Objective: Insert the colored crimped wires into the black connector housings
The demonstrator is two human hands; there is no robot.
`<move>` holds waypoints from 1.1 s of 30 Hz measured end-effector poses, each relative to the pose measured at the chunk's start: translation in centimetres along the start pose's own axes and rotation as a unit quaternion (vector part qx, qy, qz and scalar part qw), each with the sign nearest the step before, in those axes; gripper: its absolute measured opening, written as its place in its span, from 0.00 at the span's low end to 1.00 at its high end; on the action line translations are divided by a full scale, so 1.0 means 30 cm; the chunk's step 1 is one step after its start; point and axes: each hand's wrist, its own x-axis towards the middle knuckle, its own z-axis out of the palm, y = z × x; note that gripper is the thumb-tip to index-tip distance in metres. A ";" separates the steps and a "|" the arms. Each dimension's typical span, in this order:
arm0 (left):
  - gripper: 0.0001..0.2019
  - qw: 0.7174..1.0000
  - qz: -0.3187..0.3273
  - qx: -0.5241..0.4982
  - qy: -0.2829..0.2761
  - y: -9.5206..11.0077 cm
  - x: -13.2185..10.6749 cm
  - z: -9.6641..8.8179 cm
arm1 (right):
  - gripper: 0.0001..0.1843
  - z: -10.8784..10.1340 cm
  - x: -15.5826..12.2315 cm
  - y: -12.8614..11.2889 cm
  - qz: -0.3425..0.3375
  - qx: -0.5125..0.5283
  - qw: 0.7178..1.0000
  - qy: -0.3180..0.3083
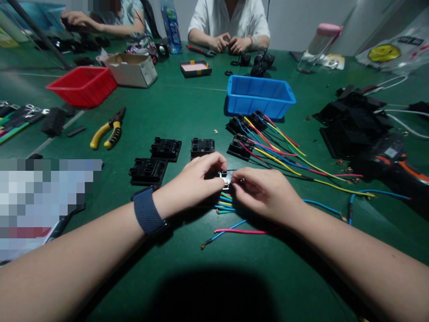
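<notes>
Between my hands is a black plastic socket housing [229, 175] with small metal contacts, partly covered by my fingers. My left hand [197, 179], with a dark blue band at the wrist, grips its left side between thumb and fingers. My right hand [263, 190] is closed in a pinch at the housing's right edge; whatever sits between those fingertips is hidden. Loose coloured wires [223, 205] lie just under the hands, near a red wire [244, 231] and a blue wire. Further black housings [166, 148] rest left of and behind my left hand.
Wired housings [240, 146] trail coloured leads to the right. Behind them stands a blue bin [261, 103]. Yellow-handled pliers [107, 132], a red bin [82, 85] and a cardboard box [132, 71] are at left. A black power tool [392, 165] lies right. Two people sit across the table.
</notes>
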 end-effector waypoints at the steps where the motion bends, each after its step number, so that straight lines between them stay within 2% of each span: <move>1: 0.07 1.000 0.000 0.002 0.001 -0.001 0.001 0.001 | 0.07 0.000 0.000 0.000 0.001 0.001 1.000 -0.001; 33: 0.07 0.999 -0.019 -0.008 -0.025 -0.006 0.015 -0.008 | 0.07 -0.001 0.001 -0.004 0.022 0.001 1.000 -0.012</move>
